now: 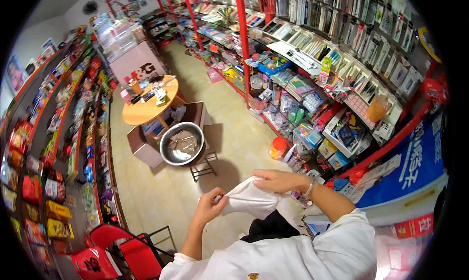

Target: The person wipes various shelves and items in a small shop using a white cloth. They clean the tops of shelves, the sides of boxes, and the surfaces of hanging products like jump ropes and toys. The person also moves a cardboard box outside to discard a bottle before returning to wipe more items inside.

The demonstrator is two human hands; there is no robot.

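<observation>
A white cloth [253,200] is stretched between my two hands in front of my body, above the tiled floor. My left hand [213,204] pinches its left edge between thumb and fingers. At the other end, my right hand [276,181] grips the cloth's upper right part, with a bracelet on that wrist. Beyond my hands stands a round metal basin [199,148] on a folding stool [206,167]. Inside the basin lies a beige, wet-looking cloth [182,141], apart from both hands.
A round wooden table [166,93] with small items stands behind the basin. Snack shelves [69,148] line the left, stationery racks [311,56] the right. A red folding chair [139,256] is at lower left. An orange-lidded jar [278,148] sits on the floor by the right rack.
</observation>
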